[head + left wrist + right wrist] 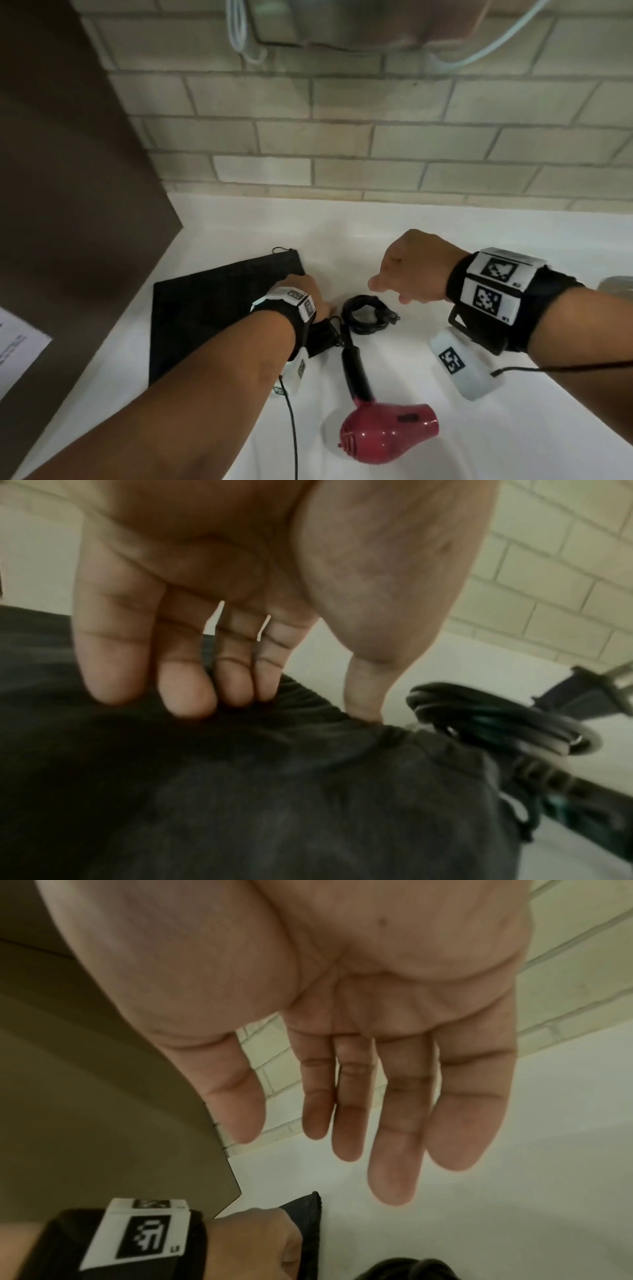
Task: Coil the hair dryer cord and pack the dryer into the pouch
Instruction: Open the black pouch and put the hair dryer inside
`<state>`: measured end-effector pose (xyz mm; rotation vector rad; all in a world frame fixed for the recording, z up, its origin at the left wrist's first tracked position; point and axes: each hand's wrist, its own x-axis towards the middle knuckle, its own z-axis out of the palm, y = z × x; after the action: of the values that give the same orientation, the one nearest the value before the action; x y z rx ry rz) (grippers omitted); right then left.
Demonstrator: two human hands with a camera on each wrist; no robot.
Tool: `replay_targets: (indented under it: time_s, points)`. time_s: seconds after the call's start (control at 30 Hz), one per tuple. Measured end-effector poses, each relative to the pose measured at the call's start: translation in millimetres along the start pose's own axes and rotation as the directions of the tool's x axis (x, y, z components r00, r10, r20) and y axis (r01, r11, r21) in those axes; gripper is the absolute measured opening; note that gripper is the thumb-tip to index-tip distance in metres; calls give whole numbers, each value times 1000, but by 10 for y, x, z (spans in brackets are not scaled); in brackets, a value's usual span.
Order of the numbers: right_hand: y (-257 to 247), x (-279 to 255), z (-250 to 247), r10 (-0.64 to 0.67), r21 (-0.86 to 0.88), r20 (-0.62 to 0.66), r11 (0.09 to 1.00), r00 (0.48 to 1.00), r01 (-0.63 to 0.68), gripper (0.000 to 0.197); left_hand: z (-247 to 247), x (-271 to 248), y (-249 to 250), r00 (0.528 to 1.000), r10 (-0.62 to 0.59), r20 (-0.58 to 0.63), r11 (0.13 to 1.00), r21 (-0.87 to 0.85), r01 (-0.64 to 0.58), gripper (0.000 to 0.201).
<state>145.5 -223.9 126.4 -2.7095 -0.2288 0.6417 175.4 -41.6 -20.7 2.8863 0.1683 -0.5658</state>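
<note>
The left hand [240,593] lies low on the black pouch [212,308], at the pouch's right edge. In the left wrist view its fingers [185,693] are nearly straight and held close together, their tips pressing down into the gathered, wrinkled hem of the fabric, while the thumb tip touches the same hem a little to the right. Nothing is curled around or pinched; the hand only presses on the cloth.

The right hand [414,267] hovers above the white counter [513,428], right of the left hand and apart from everything. The right wrist view shows its palm bare, the fingers [397,1137] extended and relaxed with small gaps between them, the thumb spread to the side. It holds nothing and touches nothing.

The cord [366,313] lies coiled in a tight black ring on the counter, just right of the left hand and below the right hand. In the left wrist view the plug lies just past the coil. From the coil the cord leads near to the black handle of the hair dryer [387,431], whose dark red body lies on its side at the near middle of the counter, outside the pouch.

The pouch lies flat at the left, beside a brown panel [68,205]. A pale brick wall [376,137] runs along the far edge.
</note>
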Motion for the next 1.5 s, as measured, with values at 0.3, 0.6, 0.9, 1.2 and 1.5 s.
replay_targets:
  time_s: [0.3,0.6,0.9,1.2,1.5]
  points:
    - [190,-69,81,-55,119,6,991,998,54,43,-285,-310,-269,997,-27,67,978,-205,40,19]
    - [-459,90,311,-113,634,198,772,974,-40,68,-853,-1291,-536,954,198,-226,567,-767,-300,23]
    - [-580,189,434,-91,632,37,774,995,47,15,-992,-1548,-940,827,-145,-543,605,-710,-360,34]
    - [69,321,362,-347,-272,62,896,936,350,28,-1185,-1688,-1130,745,133,-654,982,-18,-191,54]
    - [160,812,874,-456,-590,503,439,734,678,40,-1098,-1723,-1063,732,110,-672,979,-53,-195,51]
